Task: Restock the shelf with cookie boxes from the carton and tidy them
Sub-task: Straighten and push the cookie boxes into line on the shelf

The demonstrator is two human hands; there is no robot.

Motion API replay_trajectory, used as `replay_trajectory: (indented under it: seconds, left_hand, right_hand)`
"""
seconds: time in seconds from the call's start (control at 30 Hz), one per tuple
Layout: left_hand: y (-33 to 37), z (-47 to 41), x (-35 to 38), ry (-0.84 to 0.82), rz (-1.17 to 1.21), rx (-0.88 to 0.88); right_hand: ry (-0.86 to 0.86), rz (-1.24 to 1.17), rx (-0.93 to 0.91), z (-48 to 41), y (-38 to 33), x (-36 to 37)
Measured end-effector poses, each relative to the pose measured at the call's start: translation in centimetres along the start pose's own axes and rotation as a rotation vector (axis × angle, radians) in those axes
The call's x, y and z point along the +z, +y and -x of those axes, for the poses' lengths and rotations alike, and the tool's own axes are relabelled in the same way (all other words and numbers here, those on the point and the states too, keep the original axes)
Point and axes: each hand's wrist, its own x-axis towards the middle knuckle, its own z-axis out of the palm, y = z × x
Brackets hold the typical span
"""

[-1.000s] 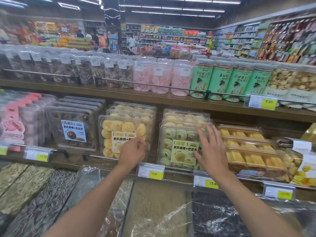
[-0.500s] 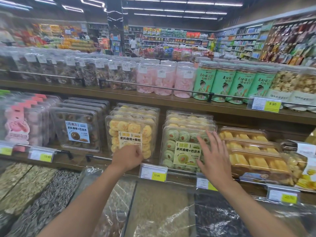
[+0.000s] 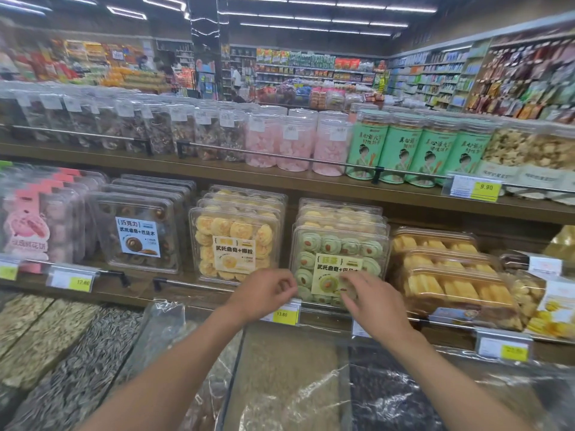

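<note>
nearest, seed bins (image 3: 93,353) under clear film. just beyond, both hands at the foot of the green box (image 3: 339,244) on the lower shelf (image 3: 130,295). left hand (image 3: 264,295) curled at its lower left corner, grip or mere touch impossible to tell. right hand (image 3: 371,301) loosely spread, fingers resting on its front, holding nothing. green box upright at the row's front, yellow box (image 3: 236,241) just left, brown box (image 3: 137,231) further left. behind, pink jars (image 3: 295,141) and green tins (image 3: 401,150) on the upper shelf (image 3: 280,181).

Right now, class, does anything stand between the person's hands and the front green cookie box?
Nothing visible does. The right hand is over the label of the green cookie box, and the left hand is at its lower left corner.
</note>
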Motion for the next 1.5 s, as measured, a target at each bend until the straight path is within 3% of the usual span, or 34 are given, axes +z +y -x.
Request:
replay_trajectory:
  seconds: [0.07, 0.13, 0.2, 0.4, 0.8, 0.97, 1.23, 1.5]
  left_hand:
    - [1.2, -0.7, 1.4, -0.054, -0.075, 0.082]
    - [1.8, -1.4, 2.6, 0.108, -0.260, 0.155]
    - [2.5, -1.6, 3.4, 0.274, -0.415, 0.137]
    - [4.1, -2.3, 4.7, 0.424, -0.545, 0.051]
    - [3.7, -3.6, 4.5, 0.339, -0.608, -0.053]
    - [3.6, -4.2, 3.6, 0.327, -0.703, 0.050]
    - [4.9, -6.1, 1.5, 0.163, -0.870, 0.034]
    - [5.2, -6.8, 1.6, 0.195, -0.908, 0.010]
  right_hand:
    - [-0.122, 0.000, 0.035, 0.4, -0.4, 0.4]
    - [-0.094, 0.027, 0.067, 0.7, -0.3, 0.7]
    - [-0.059, 0.014, 0.154, 0.7, -0.5, 0.5]
    - [-0.097, 0.066, 0.253, 0.1, -1.1, 0.0]
    - [-0.061, 0.130, 0.280, -1.2, -0.8, 0.2]
    - [0.123, 0.241, 0.158, -1.9, -0.5, -1.7]
    - [-0.139, 0.400, 0.118, -4.6, 0.5, -3.5]
    - [-0.103, 0.382, 0.136, -5.3, 0.4, -2.9]
